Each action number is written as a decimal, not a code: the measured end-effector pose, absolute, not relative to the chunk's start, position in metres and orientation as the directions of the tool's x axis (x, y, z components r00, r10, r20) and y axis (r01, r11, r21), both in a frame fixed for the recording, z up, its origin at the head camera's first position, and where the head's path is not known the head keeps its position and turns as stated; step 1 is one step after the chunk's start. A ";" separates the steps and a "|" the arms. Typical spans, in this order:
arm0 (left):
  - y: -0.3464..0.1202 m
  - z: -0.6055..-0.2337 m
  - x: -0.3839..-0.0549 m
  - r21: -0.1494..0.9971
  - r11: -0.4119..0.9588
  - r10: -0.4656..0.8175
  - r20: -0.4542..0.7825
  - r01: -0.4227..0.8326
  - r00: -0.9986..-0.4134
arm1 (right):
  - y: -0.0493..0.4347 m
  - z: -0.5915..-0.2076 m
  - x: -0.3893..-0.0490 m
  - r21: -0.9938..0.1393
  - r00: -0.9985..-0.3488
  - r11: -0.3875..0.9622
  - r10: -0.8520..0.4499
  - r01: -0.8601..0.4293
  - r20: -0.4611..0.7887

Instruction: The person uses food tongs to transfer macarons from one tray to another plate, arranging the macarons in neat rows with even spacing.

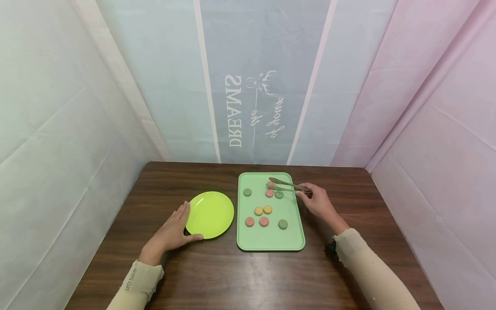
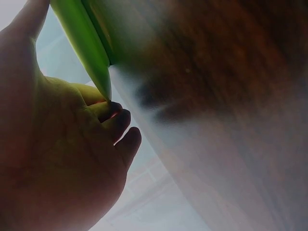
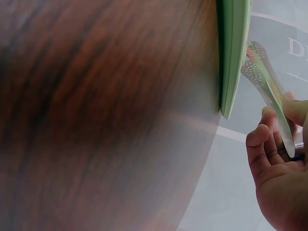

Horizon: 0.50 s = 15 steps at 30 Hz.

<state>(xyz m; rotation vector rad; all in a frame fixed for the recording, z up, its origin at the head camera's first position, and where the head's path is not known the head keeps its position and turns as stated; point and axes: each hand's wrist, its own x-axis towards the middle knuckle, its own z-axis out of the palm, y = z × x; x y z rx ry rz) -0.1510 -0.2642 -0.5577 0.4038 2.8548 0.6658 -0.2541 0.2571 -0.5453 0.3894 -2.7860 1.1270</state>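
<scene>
In the head view, my right hand (image 1: 318, 201) grips metal tongs (image 1: 287, 184) at the right edge of a pale green tray (image 1: 269, 242). The perforated tips of the tongs, also visible in the right wrist view, straddle a pink macaron (image 1: 270, 184) near the tray's far end. Just below it lie another pink macaron (image 1: 269, 193) and a green macaron (image 1: 279, 195). My left hand (image 1: 173, 227) rests against a lime-green plate (image 1: 211, 214), thumb spread along the near rim and fingers straight at the left rim.
Elsewhere on the tray sit a green macaron (image 1: 247, 192), two yellow ones side by side, two pink ones, and one more green. Plate and tray stand next to each other on a dark wooden table (image 1: 217, 275). Printed cloth (image 1: 267, 116) hangs behind it, with pale cloth on both sides.
</scene>
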 end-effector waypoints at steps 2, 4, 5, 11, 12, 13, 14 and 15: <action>-0.264 -0.557 -0.151 0.457 0.862 0.303 -0.115 0.220 -0.946 | 0.258 -0.546 -0.254 -0.671 -0.961 0.688 -0.194 -0.276 0.196; -0.264 -0.557 -0.151 0.457 0.862 0.301 -0.117 0.218 -0.946 | 0.259 -0.547 -0.254 -0.675 -0.961 0.684 -0.194 -0.277 0.198; -0.264 -0.557 -0.151 0.458 0.862 0.302 -0.118 0.218 -0.946 | 0.259 -0.547 -0.255 -0.676 -0.961 0.683 -0.193 -0.277 0.199; -0.263 -0.557 -0.151 0.460 0.860 0.304 -0.112 0.222 -0.946 | 0.260 -0.548 -0.257 -0.682 -0.964 0.681 -0.186 -0.267 0.192; -0.263 -0.557 -0.151 0.460 0.860 0.303 -0.110 0.222 -0.946 | 0.260 -0.548 -0.257 -0.683 -0.964 0.681 -0.185 -0.265 0.189; -0.263 -0.557 -0.151 0.461 0.858 0.306 -0.106 0.225 -0.946 | 0.260 -0.548 -0.258 -0.682 -0.965 0.683 -0.186 -0.263 0.186; -0.262 -0.556 -0.151 0.462 0.858 0.306 -0.105 0.226 -0.946 | 0.260 -0.549 -0.258 -0.684 -0.966 0.683 -0.183 -0.258 0.182; -0.262 -0.556 -0.151 0.461 0.857 0.309 -0.099 0.232 -0.946 | 0.260 -0.549 -0.258 -0.683 -0.966 0.684 -0.183 -0.257 0.180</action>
